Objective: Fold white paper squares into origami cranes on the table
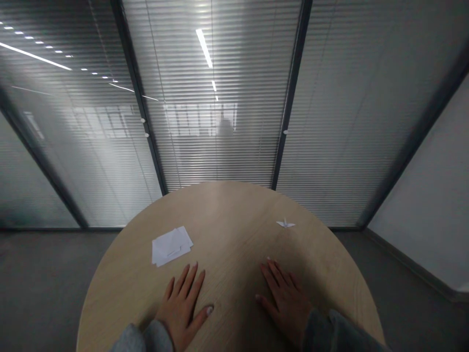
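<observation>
My left hand [182, 304] lies flat on the table with its fingers spread and nothing in it. Just beyond its fingertips rests a small pile of white paper sheets [170, 246], loosely overlapped. My right hand [284, 298] is also laid flat, palm down, thumb apart from the fingers, holding nothing. Farther off, past the right fingertips, stands a small white folded paper crane [285, 224] with its wings out to the sides. Neither hand touches the paper or the crane.
The round light-wood table [227, 210] reaches toward a glass partition with closed blinds [223, 156] and dark frames. A white wall [432, 205] rises at the right. Grey floor [44, 288] shows on both sides of the table.
</observation>
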